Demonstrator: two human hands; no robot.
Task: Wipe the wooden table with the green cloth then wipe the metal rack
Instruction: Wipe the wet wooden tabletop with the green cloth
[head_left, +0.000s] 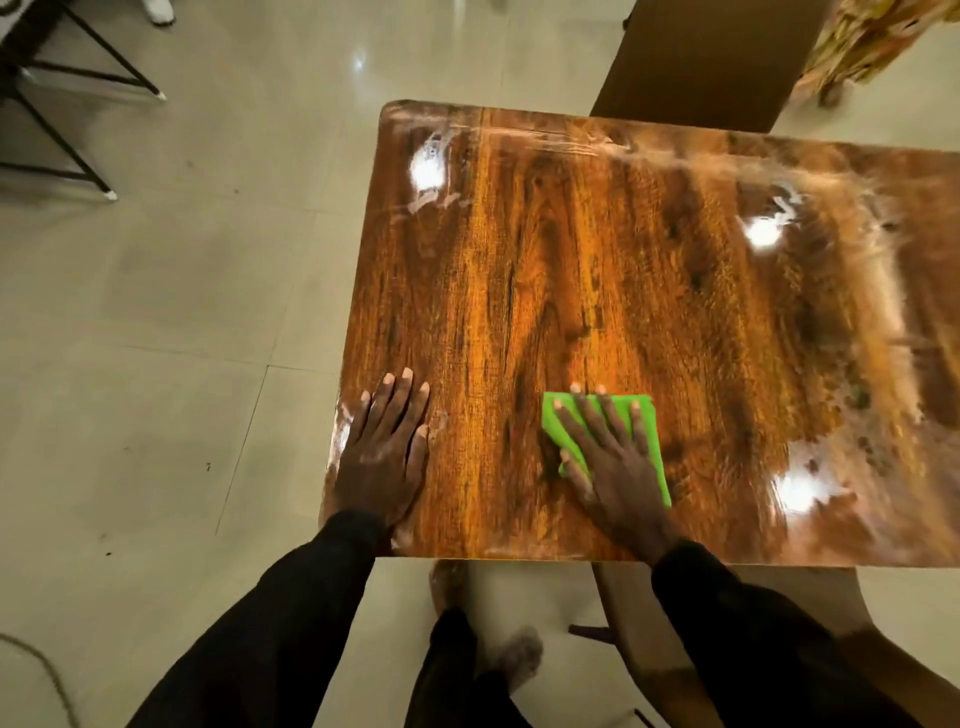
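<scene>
On the glossy brown wooden surface (571, 260), near-left corner, the left hand (384, 457) lies flat, grip wide and empty. Right of it, by the front edge, the right hand (618, 467) presses the folded green cloth (644, 410) down, its grip wide too. The table-wiping step is in hand; the next move likely calls for a sweep across the unwiped far side.

Right hand (613, 457) flat on green cloth (647, 415), wooden table (597, 249); left hand (387, 447) flat near table edge.

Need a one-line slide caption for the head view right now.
Right hand presses the green cloth flat on the wooden table while the left hand rests flat near the corner.
</scene>
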